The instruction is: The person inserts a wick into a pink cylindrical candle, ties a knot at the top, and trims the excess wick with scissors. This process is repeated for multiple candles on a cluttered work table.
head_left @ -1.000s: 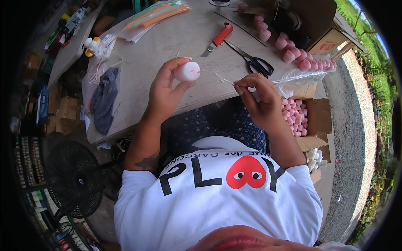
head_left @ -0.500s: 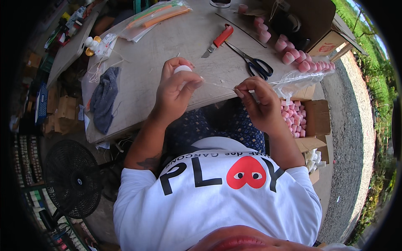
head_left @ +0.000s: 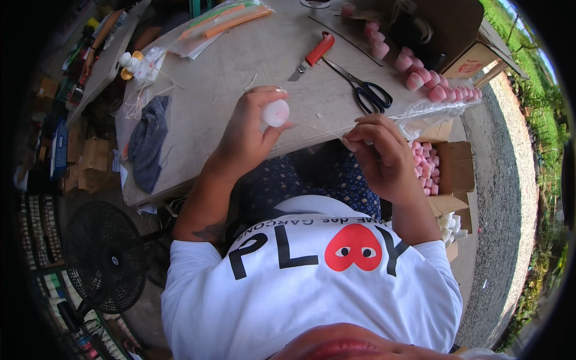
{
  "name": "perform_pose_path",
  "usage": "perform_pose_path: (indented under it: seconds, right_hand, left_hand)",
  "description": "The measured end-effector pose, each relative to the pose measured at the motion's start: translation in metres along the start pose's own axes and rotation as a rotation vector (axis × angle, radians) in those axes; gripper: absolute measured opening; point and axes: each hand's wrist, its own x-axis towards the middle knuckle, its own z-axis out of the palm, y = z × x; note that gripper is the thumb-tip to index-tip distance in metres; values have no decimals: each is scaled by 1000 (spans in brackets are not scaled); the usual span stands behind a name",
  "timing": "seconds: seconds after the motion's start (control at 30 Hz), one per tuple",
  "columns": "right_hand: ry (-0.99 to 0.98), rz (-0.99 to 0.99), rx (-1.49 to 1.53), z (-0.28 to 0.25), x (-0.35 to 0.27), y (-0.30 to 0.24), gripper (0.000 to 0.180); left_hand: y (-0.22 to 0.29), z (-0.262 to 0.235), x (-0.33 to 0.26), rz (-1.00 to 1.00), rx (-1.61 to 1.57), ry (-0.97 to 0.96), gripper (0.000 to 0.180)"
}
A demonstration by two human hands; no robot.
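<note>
In the head view, near the bench's (head_left: 210, 114) six-o'clock edge, the left hand (head_left: 245, 123) grips a pale pink block (head_left: 275, 113); at its four o'clock, the right hand (head_left: 381, 153) pinches a thread (head_left: 318, 129). Best to hold the block gently, the thread lightly taut.

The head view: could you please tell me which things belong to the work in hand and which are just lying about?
Belongs to the work:
- pale pink cylinder, in the left hand
- thin white strand, pinched in the right hand
- probably the similar pink pieces

Apparently just lying about:
- red-handled knife
- black-handled scissors
- grey-blue cloth
</note>
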Motion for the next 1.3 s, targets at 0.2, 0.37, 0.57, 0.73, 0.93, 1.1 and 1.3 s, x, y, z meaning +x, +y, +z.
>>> perform_pose_path:
  seconds: [0.2, 0.37, 0.57, 0.73, 0.93, 1.1, 1.3]
  right_hand:
    - [12, 14, 8, 2, 1, 1, 15]
    - [0, -4, -7, 4, 3, 1, 15]
    - [-22, -10, -34, 8, 6, 0, 17]
    - [-54, -15, -85, 17, 12, 4, 19]
    - [21, 57, -3, 28, 13, 10, 24]
    - [97, 207, 213, 32, 3, 17, 24]
    - [106, 128, 90, 33, 8, 18, 18]
  left_hand:
    - [0, 0, 4, 45, 16, 32, 50]
    - [1, 1, 5, 63, 33, 39, 50]
    - [12, -1, 9, 111, 264, -4, 50]
    - [19, 7, 11, 136, 383, -44, 48]
    - [22, 13, 13, 70, 289, -64, 51]
    - [15, 21, 10, -84, -32, -44, 55]
    - [24, 29, 14, -43, -89, -22, 55]
